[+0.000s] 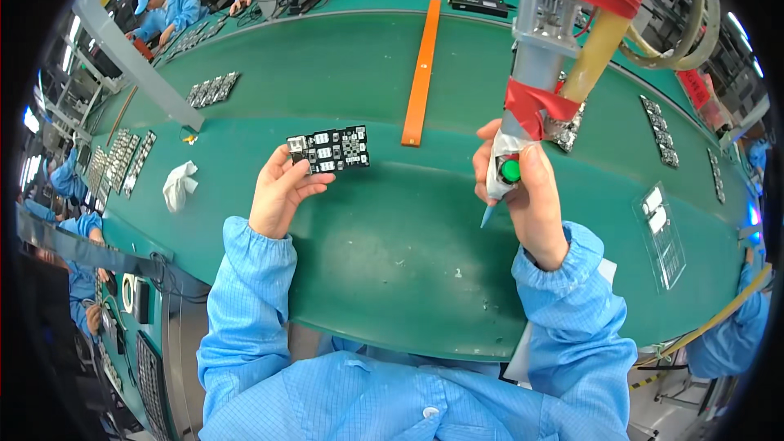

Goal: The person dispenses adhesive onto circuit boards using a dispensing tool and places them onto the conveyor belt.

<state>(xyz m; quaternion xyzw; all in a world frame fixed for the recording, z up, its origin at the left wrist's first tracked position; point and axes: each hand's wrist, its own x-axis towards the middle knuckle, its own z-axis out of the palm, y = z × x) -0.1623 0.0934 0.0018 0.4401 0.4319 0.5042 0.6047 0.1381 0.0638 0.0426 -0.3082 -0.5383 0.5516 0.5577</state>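
My left hand [284,188] pinches a small black circuit board [331,149] by its left end, above the green bench. White and silver parts cover the face of the board. In my right hand [535,188] is a glue dispenser [539,61], gripped near its lower end. Red tape wraps its clear barrel, a green button [510,171] shows beside my thumb, and a blue tapered tip [488,216] points down. Board and tip are well apart. My right fingers behind the dispenser are partly hidden.
An orange bar [422,73] lies across the green bench [392,278]. Circuit board panels [214,90] rest at left, more boards [658,131] at right. A crumpled white cloth [180,186] and clear plastic tray [663,237] flank my hands. A metal post [135,57] rises left. Co-workers sit around.
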